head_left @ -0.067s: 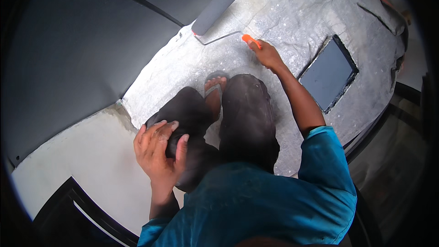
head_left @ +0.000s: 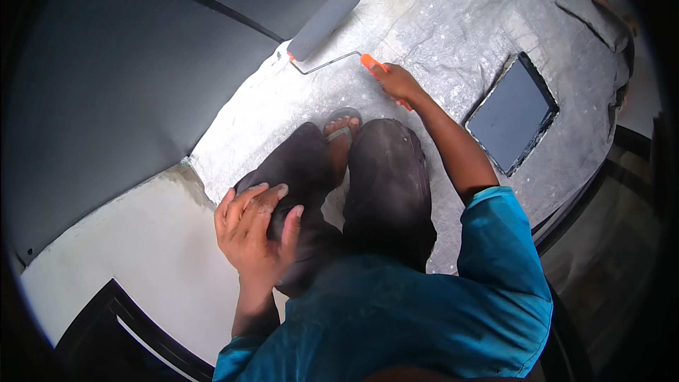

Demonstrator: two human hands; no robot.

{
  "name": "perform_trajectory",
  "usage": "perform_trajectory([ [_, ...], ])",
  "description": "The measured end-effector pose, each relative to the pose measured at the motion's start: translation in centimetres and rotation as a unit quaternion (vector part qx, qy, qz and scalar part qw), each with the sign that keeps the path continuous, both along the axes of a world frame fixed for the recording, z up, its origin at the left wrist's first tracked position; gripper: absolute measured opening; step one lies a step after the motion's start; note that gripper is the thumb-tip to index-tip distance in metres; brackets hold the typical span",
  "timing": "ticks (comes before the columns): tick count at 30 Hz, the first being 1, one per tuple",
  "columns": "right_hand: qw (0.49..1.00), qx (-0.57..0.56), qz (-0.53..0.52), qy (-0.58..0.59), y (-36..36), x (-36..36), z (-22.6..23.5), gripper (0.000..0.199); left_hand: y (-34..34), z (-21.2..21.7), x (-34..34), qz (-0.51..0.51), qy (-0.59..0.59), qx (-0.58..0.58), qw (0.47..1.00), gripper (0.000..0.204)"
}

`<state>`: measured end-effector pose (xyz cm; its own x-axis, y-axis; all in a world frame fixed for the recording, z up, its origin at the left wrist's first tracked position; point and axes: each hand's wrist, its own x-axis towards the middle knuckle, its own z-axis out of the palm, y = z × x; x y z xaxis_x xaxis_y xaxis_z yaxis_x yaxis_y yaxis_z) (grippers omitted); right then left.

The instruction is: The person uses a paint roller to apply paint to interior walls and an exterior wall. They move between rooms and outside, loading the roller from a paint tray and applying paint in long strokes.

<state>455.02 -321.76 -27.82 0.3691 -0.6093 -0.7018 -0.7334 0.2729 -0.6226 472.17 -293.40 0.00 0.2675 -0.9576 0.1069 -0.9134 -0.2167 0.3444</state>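
My right hand (head_left: 396, 83) is wrapped round the orange handle of a paint roller (head_left: 325, 22), which reaches out ahead and to the left. Its bent wire frame leads to a long dark grey sleeve, close to the dark grey wall (head_left: 141, 78); whether the two touch I cannot tell. My left hand (head_left: 253, 230) is by my left knee with its fingers spread and nothing in it. Right of my right forearm lies a shallow paint tray (head_left: 511, 124) of dark grey paint, its rim crusted with paint.
A paint-specked, wrinkled pale sheet (head_left: 445, 21) covers the floor under my sandalled foot (head_left: 343, 127). At the lower left are a pale surface (head_left: 155, 240) and a black-framed panel (head_left: 113, 318). Dark bars (head_left: 622, 177) run past the sheet's right edge.
The roller and my right hand have shifted slightly left, the sleeve nearer to me. My left hand stays spread by the knee; the view has moved a little.
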Motion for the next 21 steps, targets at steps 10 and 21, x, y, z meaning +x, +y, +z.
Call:
perform_trajectory([
  [10,0.996,0.057,-0.053,-0.048,-4.1,5.6,-7.8,0.068,-1.6,0.2,0.7,0.031,0.006,0.081,0.996,0.019],
  [21,0.990,0.005,-0.041,-0.136,-5.3,3.5,3.4,0.066,-2.7,0.3,1.7,0.025,0.007,0.085,0.996,0.018],
])
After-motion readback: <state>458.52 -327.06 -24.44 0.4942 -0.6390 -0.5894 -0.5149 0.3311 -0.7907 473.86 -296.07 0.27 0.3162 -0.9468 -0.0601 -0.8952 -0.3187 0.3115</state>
